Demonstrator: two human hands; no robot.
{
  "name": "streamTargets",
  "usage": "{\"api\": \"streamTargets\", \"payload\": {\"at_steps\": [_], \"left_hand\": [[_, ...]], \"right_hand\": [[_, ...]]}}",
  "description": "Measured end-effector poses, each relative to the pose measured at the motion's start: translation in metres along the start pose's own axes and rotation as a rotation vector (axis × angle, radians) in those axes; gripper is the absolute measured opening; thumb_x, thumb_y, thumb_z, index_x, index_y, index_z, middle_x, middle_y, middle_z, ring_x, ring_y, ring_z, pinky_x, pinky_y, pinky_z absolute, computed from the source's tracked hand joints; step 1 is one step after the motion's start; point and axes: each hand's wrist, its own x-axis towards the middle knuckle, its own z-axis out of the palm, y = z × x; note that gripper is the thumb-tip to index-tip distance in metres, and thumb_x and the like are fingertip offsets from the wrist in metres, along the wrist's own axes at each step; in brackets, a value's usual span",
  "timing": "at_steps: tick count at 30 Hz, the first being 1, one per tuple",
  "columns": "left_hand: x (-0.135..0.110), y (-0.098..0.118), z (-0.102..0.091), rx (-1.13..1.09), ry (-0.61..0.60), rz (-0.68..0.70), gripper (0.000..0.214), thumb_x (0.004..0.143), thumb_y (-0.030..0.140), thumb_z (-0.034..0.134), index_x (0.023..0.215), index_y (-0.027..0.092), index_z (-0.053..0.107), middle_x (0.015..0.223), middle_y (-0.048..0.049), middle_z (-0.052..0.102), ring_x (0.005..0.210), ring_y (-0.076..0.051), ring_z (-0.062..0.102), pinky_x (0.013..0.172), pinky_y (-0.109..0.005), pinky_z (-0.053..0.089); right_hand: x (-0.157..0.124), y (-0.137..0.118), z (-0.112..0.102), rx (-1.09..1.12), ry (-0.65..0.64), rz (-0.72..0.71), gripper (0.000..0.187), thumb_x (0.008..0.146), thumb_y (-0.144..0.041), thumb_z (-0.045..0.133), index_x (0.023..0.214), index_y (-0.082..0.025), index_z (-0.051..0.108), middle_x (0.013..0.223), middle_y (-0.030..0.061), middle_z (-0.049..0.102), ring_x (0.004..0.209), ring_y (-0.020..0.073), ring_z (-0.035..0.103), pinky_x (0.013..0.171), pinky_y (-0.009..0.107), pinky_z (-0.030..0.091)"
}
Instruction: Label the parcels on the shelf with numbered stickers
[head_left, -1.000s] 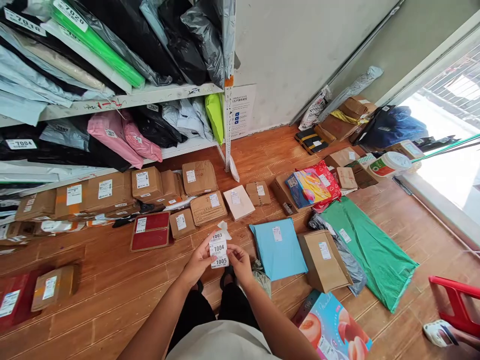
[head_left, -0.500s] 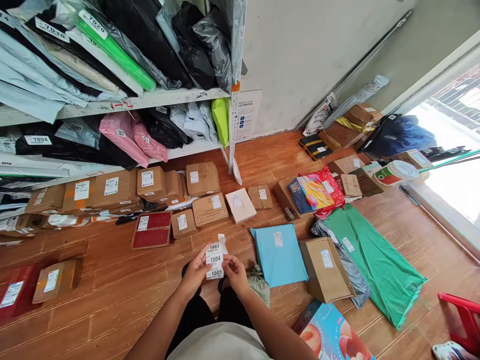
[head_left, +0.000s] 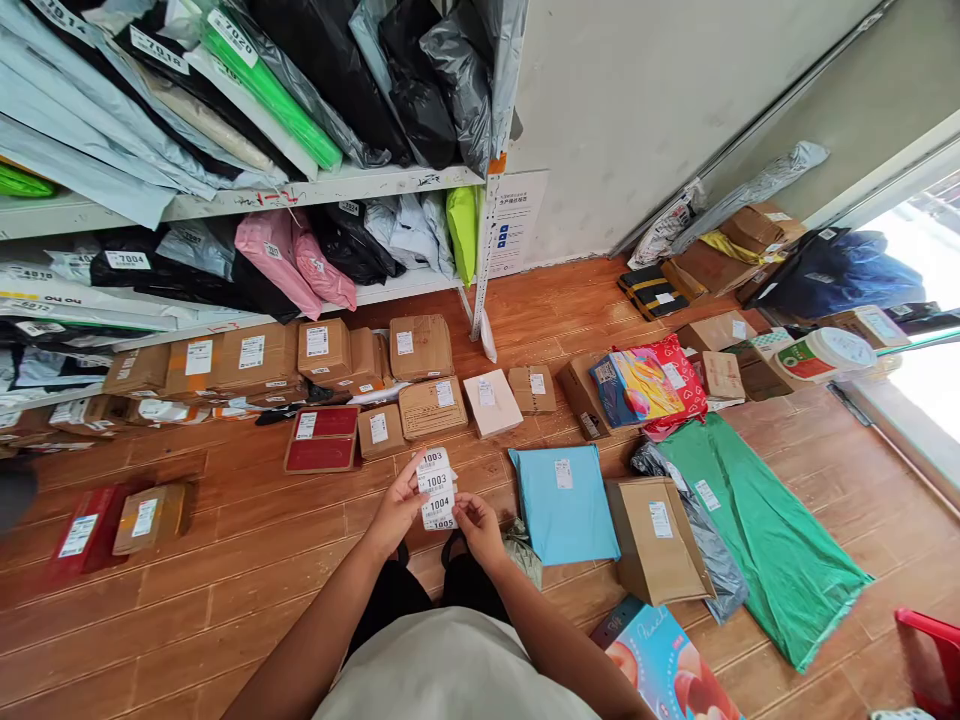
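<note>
Between my two hands is a strip of white number labels (head_left: 437, 488), printed 1003, 1003, 1004 and 1005 from top to bottom. My left hand (head_left: 401, 503) pinches its left edge near the upper labels. On the lower right edge, the fingers of my right hand (head_left: 477, 524) are closed on the same strip. The strip is held up over the floor in front of my feet. Just beyond it lie a small brown carton (head_left: 381, 431) and a white box (head_left: 492, 402). A blue mailer bag (head_left: 564, 505) lies to the right of my right hand.
Shelves (head_left: 315, 190) packed with bagged parcels stand at the back left, with a row of cartons (head_left: 255, 360) below. On the right are an open-flapped carton (head_left: 660, 540), a green bag (head_left: 765, 530) and a red stool (head_left: 930, 650). A peach-printed box (head_left: 675, 665) lies near my right arm.
The label strip has shifted between my fingers: a second 1003 label now shows at the top and 1005 sits at the bottom edge. My view has turned slightly left.
</note>
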Motion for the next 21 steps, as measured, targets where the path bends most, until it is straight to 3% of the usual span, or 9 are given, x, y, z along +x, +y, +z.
{"api": "streamTargets", "payload": {"at_steps": [11,21], "left_hand": [[-0.005,0.017,-0.002,0.014,-0.031,0.043,0.091,0.078,0.015,0.072,0.155,0.030,0.026,0.146,-0.0117,0.053,0.121,-0.024,0.059,0.095,-0.032,0.050],[-0.004,0.021,0.000,-0.039,-0.014,0.013,0.078,0.079,0.017,0.068,0.151,0.029,0.039,0.142,-0.0094,0.057,0.112,-0.021,0.063,0.094,-0.033,0.050]], "right_hand": [[-0.005,-0.005,0.008,0.009,-0.022,0.004,0.035,0.076,-0.050,0.076,0.095,-0.021,0.068,0.086,0.0047,0.074,0.077,0.0194,0.069,0.077,0.034,0.054],[-0.007,-0.009,0.009,-0.012,-0.003,-0.006,0.037,0.077,-0.052,0.074,0.097,-0.021,0.068,0.087,0.0045,0.074,0.079,0.0195,0.069,0.079,0.034,0.054]]}}
